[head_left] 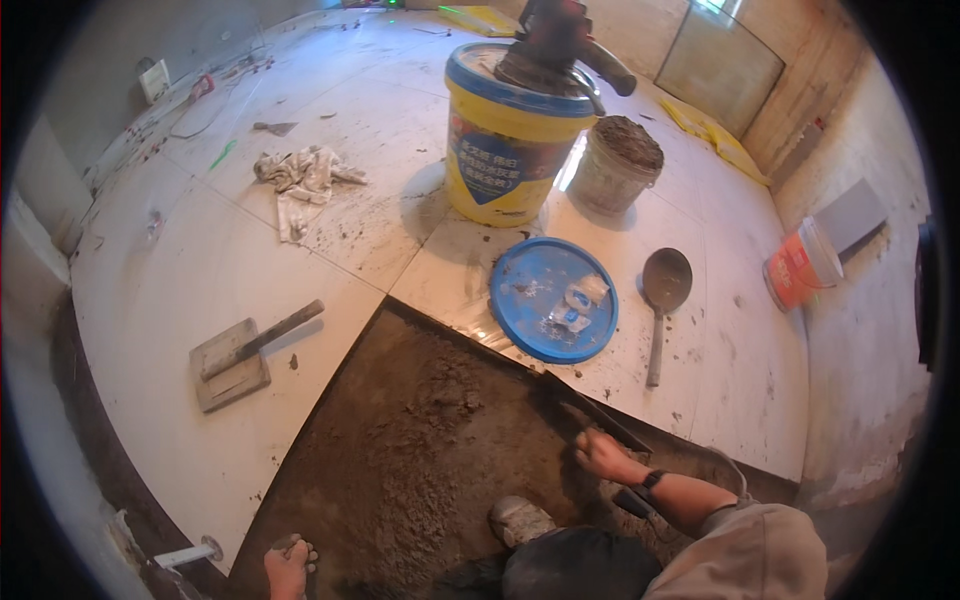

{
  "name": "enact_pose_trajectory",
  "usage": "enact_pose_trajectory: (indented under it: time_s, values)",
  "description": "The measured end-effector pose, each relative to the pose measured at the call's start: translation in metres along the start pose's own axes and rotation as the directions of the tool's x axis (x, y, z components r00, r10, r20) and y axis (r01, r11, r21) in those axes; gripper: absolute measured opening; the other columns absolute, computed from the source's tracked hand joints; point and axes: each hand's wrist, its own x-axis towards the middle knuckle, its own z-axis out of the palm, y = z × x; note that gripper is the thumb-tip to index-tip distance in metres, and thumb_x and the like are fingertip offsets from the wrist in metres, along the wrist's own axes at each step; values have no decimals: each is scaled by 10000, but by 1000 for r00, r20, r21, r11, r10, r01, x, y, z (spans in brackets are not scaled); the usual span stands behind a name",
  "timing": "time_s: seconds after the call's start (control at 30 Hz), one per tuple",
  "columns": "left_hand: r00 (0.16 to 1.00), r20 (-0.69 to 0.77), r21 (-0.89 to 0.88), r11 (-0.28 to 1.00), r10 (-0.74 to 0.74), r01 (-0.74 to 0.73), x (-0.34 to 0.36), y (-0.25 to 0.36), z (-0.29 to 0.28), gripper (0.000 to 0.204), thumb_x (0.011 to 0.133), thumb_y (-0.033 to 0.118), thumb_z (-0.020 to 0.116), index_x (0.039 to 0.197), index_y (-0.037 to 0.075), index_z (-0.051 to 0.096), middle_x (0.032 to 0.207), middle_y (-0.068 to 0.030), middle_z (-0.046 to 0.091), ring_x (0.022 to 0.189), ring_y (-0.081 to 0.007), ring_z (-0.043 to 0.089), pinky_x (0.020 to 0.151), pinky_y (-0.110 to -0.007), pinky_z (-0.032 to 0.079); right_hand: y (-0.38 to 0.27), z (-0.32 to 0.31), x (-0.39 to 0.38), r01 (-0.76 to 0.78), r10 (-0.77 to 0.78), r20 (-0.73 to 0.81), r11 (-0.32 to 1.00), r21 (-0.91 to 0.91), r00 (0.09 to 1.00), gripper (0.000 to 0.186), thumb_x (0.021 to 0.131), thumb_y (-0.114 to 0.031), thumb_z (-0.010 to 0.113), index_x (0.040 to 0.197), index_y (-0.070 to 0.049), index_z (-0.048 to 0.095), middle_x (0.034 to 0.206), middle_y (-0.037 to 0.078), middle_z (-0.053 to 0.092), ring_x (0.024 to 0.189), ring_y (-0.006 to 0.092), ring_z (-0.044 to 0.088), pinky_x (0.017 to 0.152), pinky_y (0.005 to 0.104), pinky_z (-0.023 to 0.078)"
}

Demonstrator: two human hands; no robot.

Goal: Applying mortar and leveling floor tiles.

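Note:
My right hand (605, 456), with a dark band at its wrist, is closed just above the dark, bare floor patch (340, 450), close to the tile edge. A thin, dark piece runs out past its fingers, too blurred to name. My left hand (288, 569) is low at the left, fingers curled by the patch's edge; what they hold, if anything, I cannot make out. Rough brown mortar (440, 450) lies spread over the patch between my hands. Beside my right wrist lies a dark handle-like object (632, 502). My shoe (520, 520) rests on the patch.
White tiles (340, 240) surround the patch. On them are a float (230, 365), a rag (305, 185), a blue lid (545, 335) with wrappers, and a ladle (665, 290). Farther off stand a yellow bucket (500, 170) bearing a power tool (555, 45), a mortar-filled pail (615, 170) and a red-white pail (803, 265).

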Motion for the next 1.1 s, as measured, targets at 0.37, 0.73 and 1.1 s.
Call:
enact_pose_trajectory:
  time_s: [0.37, 0.73, 1.1]
  values:
    - [986, -106, -75, 990, -127, 119, -15, -22, -31, 362, 937, 206, 630, 1216, -17, 571, 1007, -76, 665, 862, -163, 657, 690, -286, 537, -50, 10, 43, -98, 98, 39, 995, -7, 994, 207, 824, -156, 618, 916, 11, 538, 884, 257, 587, 886, 454, 584, 738, 489, 475]
    - [970, -194, -255, 962, -147, 95, -7, -36, -20, 308, 941, 214, 613, 1126, -33, 604, 935, -110, 659, 834, -220, 659, 702, -357, 535, -150, 43, 177, 204, -205, 15, 977, 64, 979, 271, 816, -152, 614, 918, 75, 508, 882, 326, 585, 914, 491, 569, 762, 516, 463]
    - [992, -92, -136, 988, -88, 75, -24, -49, -30, 383, 950, 293, 611, 1136, -41, 604, 1036, -125, 664, 916, -238, 666, 750, -371, 549, -159, 57, 190, 255, -245, 171, 966, -39, 954, 292, 804, -195, 640, 920, 44, 519, 849, 298, 608, 872, 466, 606, 739, 488, 487]
